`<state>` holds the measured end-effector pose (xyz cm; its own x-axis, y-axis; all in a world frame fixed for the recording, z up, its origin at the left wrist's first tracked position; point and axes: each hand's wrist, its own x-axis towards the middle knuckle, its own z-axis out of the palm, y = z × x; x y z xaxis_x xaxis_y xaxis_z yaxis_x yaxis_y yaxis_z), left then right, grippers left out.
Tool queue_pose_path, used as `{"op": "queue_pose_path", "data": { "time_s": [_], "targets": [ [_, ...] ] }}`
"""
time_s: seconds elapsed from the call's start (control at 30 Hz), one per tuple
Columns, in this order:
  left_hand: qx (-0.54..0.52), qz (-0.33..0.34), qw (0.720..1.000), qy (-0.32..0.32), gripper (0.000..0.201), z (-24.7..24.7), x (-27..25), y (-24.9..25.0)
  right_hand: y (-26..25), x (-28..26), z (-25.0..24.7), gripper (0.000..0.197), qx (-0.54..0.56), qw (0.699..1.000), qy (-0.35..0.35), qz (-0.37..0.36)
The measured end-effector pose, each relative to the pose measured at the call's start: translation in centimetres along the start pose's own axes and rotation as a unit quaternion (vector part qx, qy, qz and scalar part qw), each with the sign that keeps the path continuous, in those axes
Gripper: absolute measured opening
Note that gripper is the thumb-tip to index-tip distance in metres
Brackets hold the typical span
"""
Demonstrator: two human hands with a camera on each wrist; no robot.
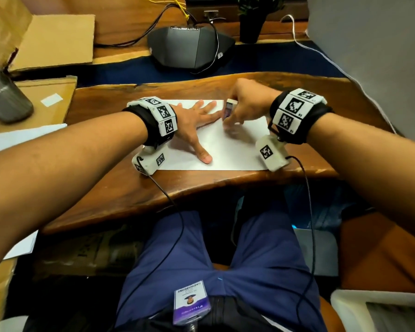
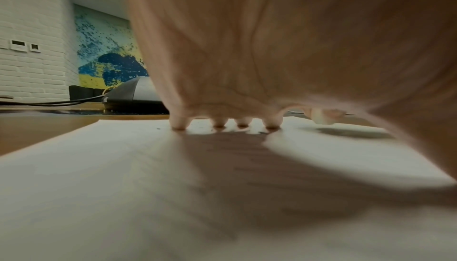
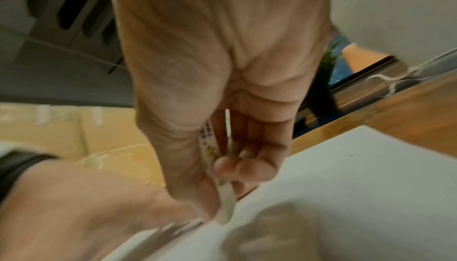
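A white paper sheet [image 1: 225, 149] lies on the wooden table [image 1: 110, 188] in front of me. My left hand [image 1: 199, 121] presses flat on its left part with fingers spread; in the left wrist view its fingertips [image 2: 222, 124] touch the paper sheet [image 2: 123, 167]. My right hand [image 1: 242, 109] pinches a small white eraser [image 1: 229, 109] with a printed sleeve, its lower end down at the sheet just right of my left fingers. In the right wrist view the eraser [image 3: 226, 202] sits between thumb and fingers, its tip at the paper [image 3: 346, 177]. The view is blurred there.
A black conference speaker [image 1: 192, 46] with cables sits behind the sheet. Cardboard boxes [image 1: 55, 41] and a grey metal bottle [image 1: 5, 92] stand at the left. A potted plant [image 1: 252, 22] is at the back, and a white cable [image 1: 321, 53] runs along the right.
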<state>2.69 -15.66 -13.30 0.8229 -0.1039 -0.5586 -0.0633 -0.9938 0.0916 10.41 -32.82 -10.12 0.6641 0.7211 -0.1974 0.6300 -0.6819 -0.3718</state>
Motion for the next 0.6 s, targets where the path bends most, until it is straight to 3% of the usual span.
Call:
{"op": "queue_pose_path", "data": {
  "time_s": [0.13,0.4,0.53,0.6],
  "targets": [
    [0.011,0.001,1.000,0.007,0.136,-0.2,0.0,0.0,1.3,-0.3,0.2,0.036,-0.004,0.999,0.019,0.042],
    [0.009,-0.011,1.000,-0.010,0.134,-0.6,0.8,-0.3,0.0,-3.7,2.7,0.024,0.012,0.997,-0.013,-0.074],
    [0.007,-0.020,1.000,-0.009,0.134,-0.8,0.5,-0.1,-0.2,-4.5,1.6,0.017,-0.018,0.984,-0.141,-0.107],
    [0.003,-0.020,1.000,-0.013,0.135,-0.8,0.5,0.0,-0.4,-3.6,1.2,0.017,-0.031,0.981,-0.156,-0.109]
  ]
}}
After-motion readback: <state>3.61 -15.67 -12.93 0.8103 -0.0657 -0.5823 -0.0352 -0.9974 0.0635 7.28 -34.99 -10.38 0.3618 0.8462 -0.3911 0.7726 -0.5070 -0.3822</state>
